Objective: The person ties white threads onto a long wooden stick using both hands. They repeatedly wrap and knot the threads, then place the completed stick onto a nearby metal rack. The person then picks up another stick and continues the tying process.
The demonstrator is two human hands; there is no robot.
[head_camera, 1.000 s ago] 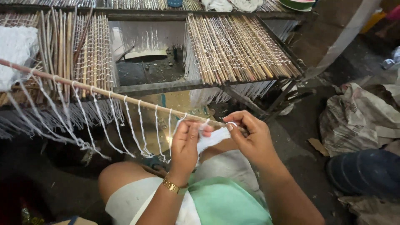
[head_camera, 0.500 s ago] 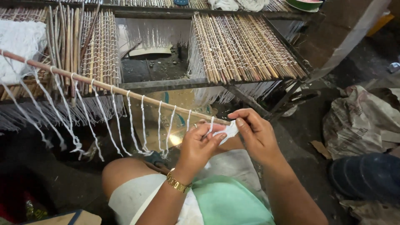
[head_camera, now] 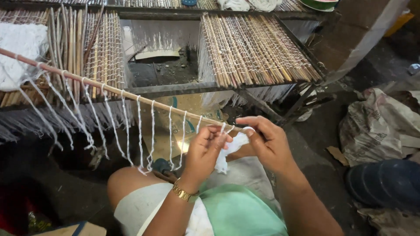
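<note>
Behind the hands, reed mats (head_camera: 258,48) lie on a dark frame (head_camera: 183,88). At centre frame, the left hand (head_camera: 205,150) pinches a white string (head_camera: 225,148) and the right hand (head_camera: 269,142) grips the stick (head_camera: 109,88) end. This stick looks thin, stiff and light; its hanging strings are soft, best taken near the knot.
</note>
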